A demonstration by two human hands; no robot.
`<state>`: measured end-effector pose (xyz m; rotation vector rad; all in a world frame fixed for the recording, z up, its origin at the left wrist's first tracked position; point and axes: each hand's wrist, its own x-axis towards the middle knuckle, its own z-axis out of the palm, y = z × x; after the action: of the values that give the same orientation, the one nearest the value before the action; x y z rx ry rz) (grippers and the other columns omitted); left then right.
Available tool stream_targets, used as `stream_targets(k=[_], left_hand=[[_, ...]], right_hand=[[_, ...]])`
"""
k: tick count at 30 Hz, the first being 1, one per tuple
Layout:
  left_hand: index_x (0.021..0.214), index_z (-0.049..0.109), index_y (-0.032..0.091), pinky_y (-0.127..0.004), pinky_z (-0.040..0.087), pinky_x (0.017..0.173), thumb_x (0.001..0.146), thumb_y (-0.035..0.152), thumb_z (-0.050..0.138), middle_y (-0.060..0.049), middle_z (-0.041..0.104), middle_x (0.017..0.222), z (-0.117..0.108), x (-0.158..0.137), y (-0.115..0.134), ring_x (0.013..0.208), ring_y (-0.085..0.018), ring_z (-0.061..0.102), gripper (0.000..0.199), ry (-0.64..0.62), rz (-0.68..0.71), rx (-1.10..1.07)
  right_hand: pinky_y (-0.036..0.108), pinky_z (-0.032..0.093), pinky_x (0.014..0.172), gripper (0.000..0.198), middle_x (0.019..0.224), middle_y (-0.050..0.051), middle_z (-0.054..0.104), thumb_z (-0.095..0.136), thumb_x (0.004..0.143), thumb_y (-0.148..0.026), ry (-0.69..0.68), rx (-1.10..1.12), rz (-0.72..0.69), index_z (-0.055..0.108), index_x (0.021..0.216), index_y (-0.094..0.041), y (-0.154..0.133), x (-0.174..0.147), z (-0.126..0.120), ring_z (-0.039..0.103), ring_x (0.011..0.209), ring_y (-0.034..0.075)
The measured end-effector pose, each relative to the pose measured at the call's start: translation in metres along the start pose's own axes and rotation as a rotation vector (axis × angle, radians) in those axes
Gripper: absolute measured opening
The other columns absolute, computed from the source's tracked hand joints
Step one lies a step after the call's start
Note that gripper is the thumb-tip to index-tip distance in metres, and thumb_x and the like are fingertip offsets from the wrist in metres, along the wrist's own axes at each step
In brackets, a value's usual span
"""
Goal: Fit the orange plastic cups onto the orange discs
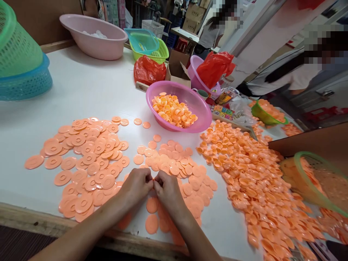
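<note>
My left hand (138, 183) and my right hand (168, 189) meet fingertip to fingertip above the table. Both are closed in a pinch. Between them shows a sliver of orange plastic (153, 178), mostly hidden by the fingers, so its kind cannot be made out. To the left of my hands lies a pile of orange plastic saucers (89, 159) with ring marks in their middles. Under and right of my right hand spread smaller flat orange discs (195, 183). Further right is a large heap of small orange cups (244, 177).
A pink basin (152, 108) holding small orange cups stands beyond my hands. Green and blue baskets (24, 78) are at the left, a pale pink tub (95, 45) at the back. Red plastic bags (149, 70) and a cardboard box (178, 69) sit behind. Two people are in the background.
</note>
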<state>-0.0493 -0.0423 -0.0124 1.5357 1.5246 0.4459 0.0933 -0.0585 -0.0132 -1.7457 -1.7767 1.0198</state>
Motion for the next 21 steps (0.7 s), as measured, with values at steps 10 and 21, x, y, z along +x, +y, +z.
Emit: stream_targets(k=[10,21], left_hand=[[0.056,0.05,0.019,-0.025,0.031,0.055,0.073,0.021,0.054,0.003,0.056,0.055,0.008,0.001,-0.013,0.056,-0.013,0.051,0.017,0.052,0.046,-0.049],[0.094,0.073,0.023,-0.035,0.05,0.081,0.086,0.038,0.052,-0.005,0.073,0.099,-0.056,-0.041,-0.047,0.094,-0.023,0.064,0.027,0.451,0.17,0.092]], right_hand=[[0.023,0.034,0.054,0.018,0.06,-0.001,0.059,0.052,0.071,-0.004,0.016,-0.028,-0.002,0.05,0.063,-0.02,-0.002,0.007,0.006,0.053,0.059,0.013],[0.021,0.048,0.04,0.016,0.051,-0.003,0.059,0.06,0.078,-0.027,0.227,0.433,-0.065,0.067,0.084,-0.013,-0.048,0.058,-0.09,0.057,0.04,0.012]])
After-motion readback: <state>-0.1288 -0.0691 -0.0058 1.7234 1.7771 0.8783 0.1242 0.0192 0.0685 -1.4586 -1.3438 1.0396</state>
